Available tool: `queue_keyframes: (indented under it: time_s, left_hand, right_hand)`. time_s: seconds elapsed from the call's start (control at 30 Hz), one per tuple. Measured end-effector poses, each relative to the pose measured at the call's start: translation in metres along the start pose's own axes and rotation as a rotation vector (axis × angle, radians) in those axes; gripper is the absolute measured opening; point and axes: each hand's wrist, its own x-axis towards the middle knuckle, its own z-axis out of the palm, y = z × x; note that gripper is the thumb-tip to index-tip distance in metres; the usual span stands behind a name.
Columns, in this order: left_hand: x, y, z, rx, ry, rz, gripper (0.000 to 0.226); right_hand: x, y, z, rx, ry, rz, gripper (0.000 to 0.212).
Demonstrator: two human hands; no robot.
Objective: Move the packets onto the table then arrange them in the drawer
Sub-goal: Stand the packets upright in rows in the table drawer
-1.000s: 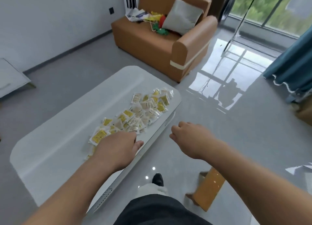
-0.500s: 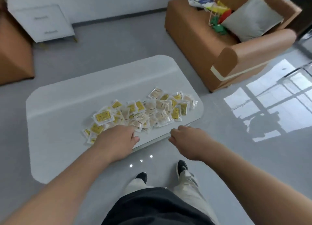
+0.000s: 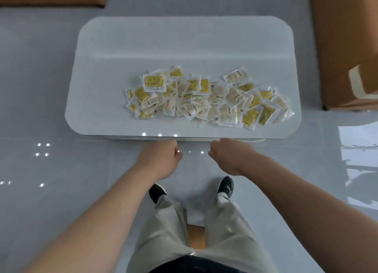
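One white table (image 3: pixel 184 39) carries a single heap of packets (image 3: pixel 206 98) — several dozen, yellow-faced and pale ones mixed, overlapping too much for an exact tally. On the table's near side are two hands, the left hand (image 3: pixel 161 160) and the right hand (image 3: pixel 231 156), and two black shoes (image 3: pixel 156 191). Two brown furniture pieces (image 3: pixel 343 47) flank the table — one off its far-left corner, one on its right.

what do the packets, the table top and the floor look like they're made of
packets: thin clear plastic film, glossy, going by the crinkled sealed edges and the yellow or pale contents showing through.
table top: smooth white slab with a low sheen, perhaps painted board or stone; the look leaves it open.
floor: probably glossy pale grey tile, given the sharp light reflections and faint joint lines.
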Motion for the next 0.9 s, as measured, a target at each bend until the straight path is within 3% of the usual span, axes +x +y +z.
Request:
queue_keyframes:
  time_s: [0.2,0.33,0.63,0.77,0.9]
  left_hand:
    - [0.081,-0.036,0.095,0.004,-0.112,-0.046,0.025]
    - [0.143,-0.066,0.167,0.024,-0.126,-0.06,0.029]
    - [0.258,-0.112,0.294,0.073,0.127,-0.031,0.051]
    - [0.281,-0.116,0.322,0.145,0.221,0.01,0.063]
    - [0.307,-0.117,0.328,0.171,0.258,0.042,0.063]
  right_hand:
    - [0.094,0.013,0.083,0.041,-0.088,0.037,0.025]
    - [0.171,0.022,0.151,0.089,-0.122,0.045,0.036]
    - [0.321,0.051,0.245,0.137,0.044,0.004,0.043]
    - [0.343,0.06,0.268,0.126,0.165,-0.023,0.04]
    - [0.345,0.065,0.276,0.066,0.137,-0.003,0.043]
